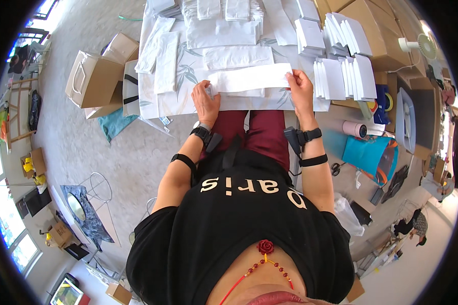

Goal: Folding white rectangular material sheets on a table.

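Observation:
A long, flat white strip [253,78], folded cloth or paper, stretches level between my hands just above the near edge of the table. My right hand [301,92] pinches its right end between thumb and fingers. At the other end my left hand [206,104] is closed on the corner, its fingertips partly hidden. Under the strip lies another flat white piece, mostly covered. Just beyond is a flat white packet [238,57]. More long white packets [166,63] lie to the left of my hands.
White folded stacks [328,79] stand along the table's right side. A leaf-patterned cloth covers the table [188,101]. Cardboard boxes [94,79] sit on the floor at left. On the right are a blue bag [364,155], a pink cylinder [352,128] and a small fan [425,47].

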A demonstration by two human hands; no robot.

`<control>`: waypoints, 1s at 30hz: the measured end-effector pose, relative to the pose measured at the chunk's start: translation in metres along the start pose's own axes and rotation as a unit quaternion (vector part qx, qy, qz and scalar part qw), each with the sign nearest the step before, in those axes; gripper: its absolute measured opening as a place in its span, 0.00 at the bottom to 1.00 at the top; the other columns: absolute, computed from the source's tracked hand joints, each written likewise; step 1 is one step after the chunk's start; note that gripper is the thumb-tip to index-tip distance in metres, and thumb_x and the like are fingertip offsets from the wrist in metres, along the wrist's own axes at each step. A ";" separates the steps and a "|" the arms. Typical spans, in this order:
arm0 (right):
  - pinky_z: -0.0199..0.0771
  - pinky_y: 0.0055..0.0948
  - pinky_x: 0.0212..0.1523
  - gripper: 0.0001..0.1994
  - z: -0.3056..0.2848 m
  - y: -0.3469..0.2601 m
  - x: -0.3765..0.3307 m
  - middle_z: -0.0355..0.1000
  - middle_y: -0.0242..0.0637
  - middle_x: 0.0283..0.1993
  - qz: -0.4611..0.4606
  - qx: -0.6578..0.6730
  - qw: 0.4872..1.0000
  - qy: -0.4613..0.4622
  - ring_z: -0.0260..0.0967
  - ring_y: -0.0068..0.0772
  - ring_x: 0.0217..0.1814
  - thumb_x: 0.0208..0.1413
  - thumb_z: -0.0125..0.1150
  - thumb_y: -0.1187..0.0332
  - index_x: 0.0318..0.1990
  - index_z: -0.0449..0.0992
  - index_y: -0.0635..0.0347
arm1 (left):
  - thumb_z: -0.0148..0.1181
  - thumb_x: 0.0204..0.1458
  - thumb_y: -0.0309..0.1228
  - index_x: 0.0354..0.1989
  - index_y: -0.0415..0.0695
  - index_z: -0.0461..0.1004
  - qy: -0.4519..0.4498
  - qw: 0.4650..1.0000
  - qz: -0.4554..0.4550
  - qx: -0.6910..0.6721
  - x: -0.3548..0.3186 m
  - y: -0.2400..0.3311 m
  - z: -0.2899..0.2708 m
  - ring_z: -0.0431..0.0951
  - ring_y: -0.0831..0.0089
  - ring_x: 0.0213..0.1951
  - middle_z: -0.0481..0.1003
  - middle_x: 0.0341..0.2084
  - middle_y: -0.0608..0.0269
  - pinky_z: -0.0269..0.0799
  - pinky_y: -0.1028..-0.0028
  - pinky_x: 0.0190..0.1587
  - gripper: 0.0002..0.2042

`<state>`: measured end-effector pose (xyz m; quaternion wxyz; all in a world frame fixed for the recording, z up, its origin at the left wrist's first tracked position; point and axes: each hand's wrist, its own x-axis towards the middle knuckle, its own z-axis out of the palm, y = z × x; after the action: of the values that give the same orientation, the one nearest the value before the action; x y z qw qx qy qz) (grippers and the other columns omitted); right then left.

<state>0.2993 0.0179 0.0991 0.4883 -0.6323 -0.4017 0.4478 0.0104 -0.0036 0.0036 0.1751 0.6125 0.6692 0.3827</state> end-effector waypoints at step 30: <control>0.74 0.24 0.34 0.13 -0.055 0.131 0.032 0.78 0.34 0.35 0.029 -0.130 0.988 0.074 0.74 0.23 0.34 0.63 0.62 0.67 0.50 0.78 0.64 | 0.65 0.39 0.19 0.41 0.47 0.74 -0.023 0.994 0.103 0.032 0.004 -0.001 0.001 0.70 0.57 0.53 0.71 0.45 0.60 0.61 0.59 0.56 0.18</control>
<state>0.3698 0.0080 -0.0279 0.4174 -0.7328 -0.4009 0.3579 0.0098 0.0002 0.0028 0.1299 0.6922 0.6102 0.3627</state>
